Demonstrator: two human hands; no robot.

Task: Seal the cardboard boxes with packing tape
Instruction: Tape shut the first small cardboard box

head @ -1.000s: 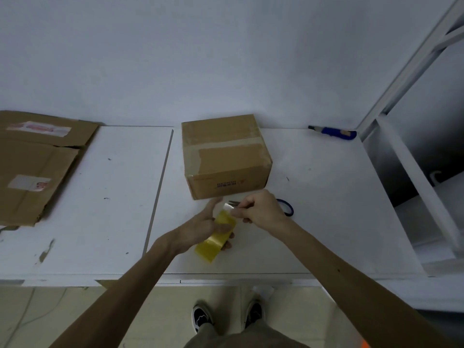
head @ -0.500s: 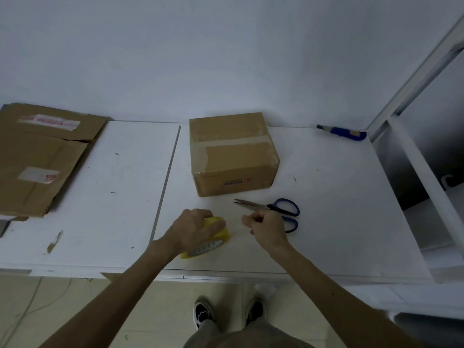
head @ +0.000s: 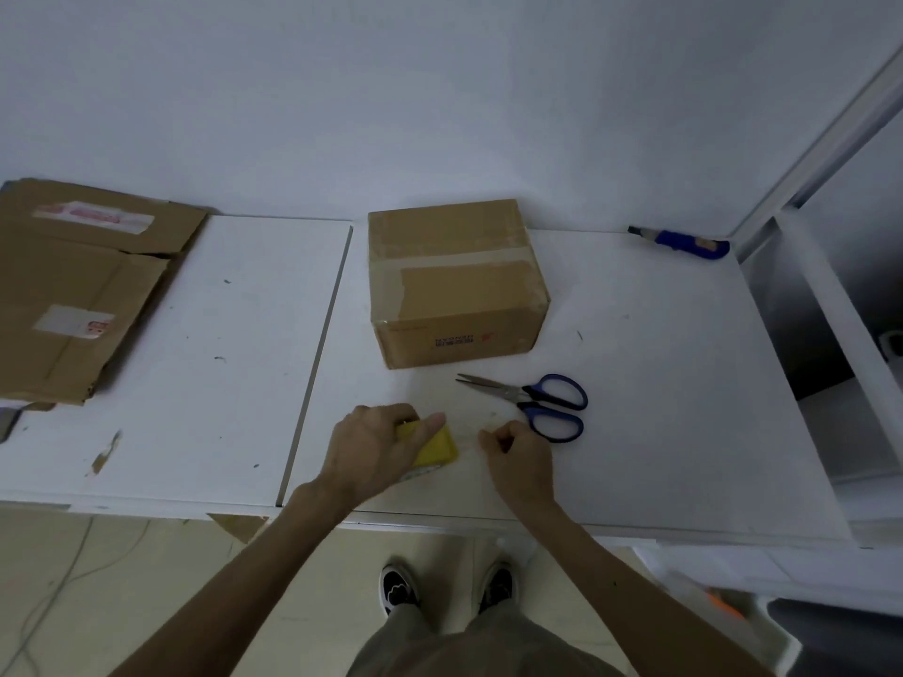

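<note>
A closed cardboard box [head: 457, 280] with tape across its top stands at the middle back of the white table [head: 659, 408]. My left hand [head: 376, 449] grips a yellow roll of packing tape [head: 435, 449] near the table's front edge. My right hand [head: 518, 456], just right of the roll, pinches the loose clear end of the tape, a short strip stretched between the two hands. Blue-handled scissors [head: 537, 403] lie shut on the table between the box and my right hand.
Flattened cardboard [head: 73, 295] lies at the table's left. A blue utility knife [head: 684, 241] rests at the back right by a white frame [head: 830, 139]. A seam [head: 317, 359] splits the tabletop. My shoes [head: 400, 588] show below the front edge.
Both hands dropped from just in front of the box to the table's front edge, uncovering the scissors. My right hand drew away from the roll, pulling out a short strip of tape.
</note>
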